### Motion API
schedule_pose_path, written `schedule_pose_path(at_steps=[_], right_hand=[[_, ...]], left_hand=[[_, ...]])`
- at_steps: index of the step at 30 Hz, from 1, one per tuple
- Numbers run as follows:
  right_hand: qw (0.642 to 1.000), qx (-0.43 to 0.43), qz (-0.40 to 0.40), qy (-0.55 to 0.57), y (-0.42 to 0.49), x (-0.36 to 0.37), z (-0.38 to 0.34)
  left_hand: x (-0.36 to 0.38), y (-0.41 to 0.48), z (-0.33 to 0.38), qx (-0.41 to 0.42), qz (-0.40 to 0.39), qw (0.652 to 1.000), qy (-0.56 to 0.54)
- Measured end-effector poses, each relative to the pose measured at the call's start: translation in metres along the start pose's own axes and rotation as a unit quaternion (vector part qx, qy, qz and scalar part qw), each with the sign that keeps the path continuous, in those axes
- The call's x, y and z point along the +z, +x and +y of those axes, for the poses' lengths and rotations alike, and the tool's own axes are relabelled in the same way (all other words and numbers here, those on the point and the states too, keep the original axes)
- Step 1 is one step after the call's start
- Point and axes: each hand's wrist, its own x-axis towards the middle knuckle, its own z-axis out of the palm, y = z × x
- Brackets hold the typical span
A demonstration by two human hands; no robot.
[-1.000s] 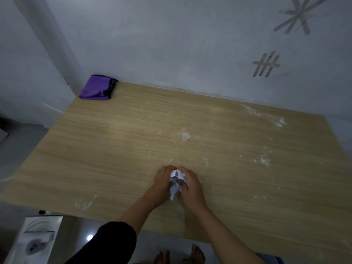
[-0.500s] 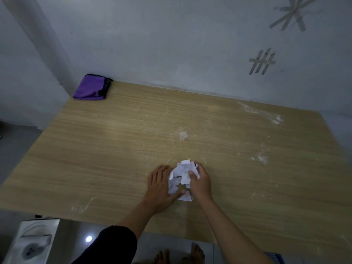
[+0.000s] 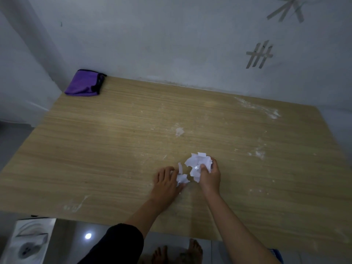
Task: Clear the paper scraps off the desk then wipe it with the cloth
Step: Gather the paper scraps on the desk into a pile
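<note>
The head view looks down on a wooden tabletop (image 3: 114, 149) set against a grey wall (image 3: 171, 35).

Near the front edge, a little right of centre, the right hand (image 3: 209, 174) is raised slightly and grasps a crumpled bunch of white paper scraps (image 3: 199, 163). Its fingers curl round the far side and its thumb presses on the near side, and pieces stick out above and below the grip.

Just beside it, the left hand (image 3: 165, 182) lies flat on the wood, released, with its fingers straight and slightly spread. A few loose scraps (image 3: 182, 178) lie in the gap between the 2 hands, touching the thumb side of the left hand. Whether the thin strip above them rests on the wood or hangs from the bunch, I cannot tell.

The purple cloth (image 3: 83, 84) lies folded in the far left corner of the tabletop, right against the wall and well apart from both hands.

Pale dusty smears (image 3: 274, 115) mark the wood at the far right, in the middle and near the front left edge.

On the wall, strips of tape (image 3: 259, 55) form a crossed tally-like mark.

Below the front edge are a black sleeve (image 3: 116, 242) on the left arm, 2 bare feet (image 3: 194, 250) on a shiny floor, and a white box (image 3: 28, 242) at the lower left.
</note>
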Motion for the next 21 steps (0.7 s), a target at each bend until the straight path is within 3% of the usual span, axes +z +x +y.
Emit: schedule_pose_path(at_steps=[6,9,13,17,21], right_hand=[[1.0,0.0,0.011,0.018,0.002,-0.007,-0.002],[1.0,0.002,0.018,0.023,0.004,-0.011,-0.003],[0.999,0.006,0.021,0.033,0.009,-0.014,-0.003],[0.999,0.016,0.019,0.039,0.012,-0.016,-0.001],[0.999,0.02,0.015,0.043,0.011,-0.017,0.0]], left_hand=[[0.013,0.007,0.002,0.068,-0.006,0.997,0.027],[0.013,0.006,-0.002,0.064,-0.039,0.997,-0.026],[0.007,0.011,-0.005,0.049,0.006,0.993,-0.108],[0.008,0.028,-0.011,0.055,-0.07,0.992,-0.086],[0.008,0.028,-0.008,0.036,-0.014,0.993,-0.112]])
